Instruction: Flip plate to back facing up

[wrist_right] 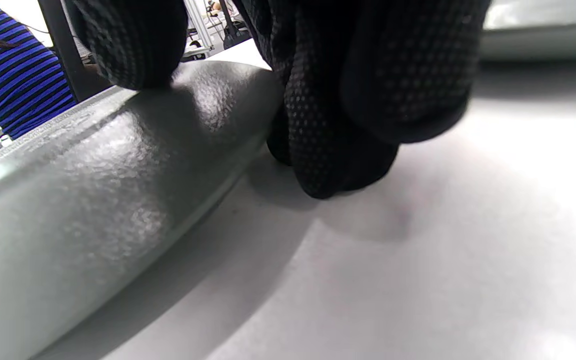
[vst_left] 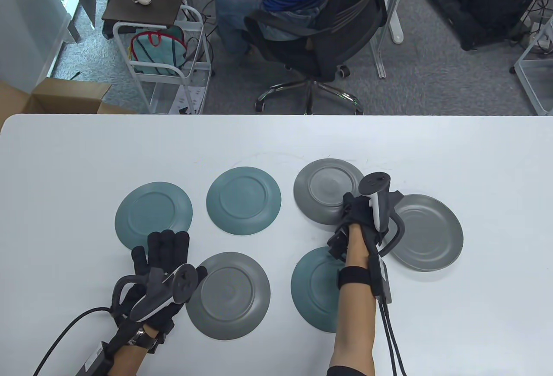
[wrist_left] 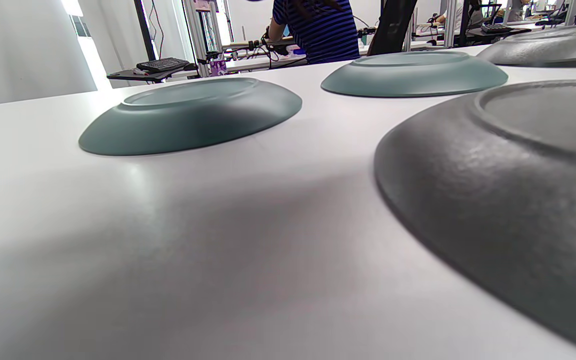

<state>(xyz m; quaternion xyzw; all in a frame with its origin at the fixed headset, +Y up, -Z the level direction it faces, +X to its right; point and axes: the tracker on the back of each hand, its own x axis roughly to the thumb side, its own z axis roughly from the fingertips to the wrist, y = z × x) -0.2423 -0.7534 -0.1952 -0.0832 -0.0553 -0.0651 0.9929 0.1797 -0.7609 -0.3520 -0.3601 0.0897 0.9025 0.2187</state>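
Observation:
Several round plates lie on the white table [vst_left: 86,155]. My right hand [vst_left: 347,209] holds the near right edge of the far grey plate [vst_left: 324,190]. In the right wrist view the thumb [wrist_right: 128,45] rests on top of that plate's rim [wrist_right: 93,190] and the other fingers [wrist_right: 348,125] curl against its edge, down at the tabletop. The plate lies low on the table. My left hand [vst_left: 166,250] lies flat with fingers spread, by the near edge of the left teal plate [vst_left: 151,214], and holds nothing.
A second teal plate [vst_left: 243,200] lies mid-table and a third [vst_left: 313,291] under my right forearm. A grey plate [vst_left: 229,294] sits beside my left hand, another [vst_left: 427,233] at the right. A person in an office chair [vst_left: 319,34] sits beyond the far edge.

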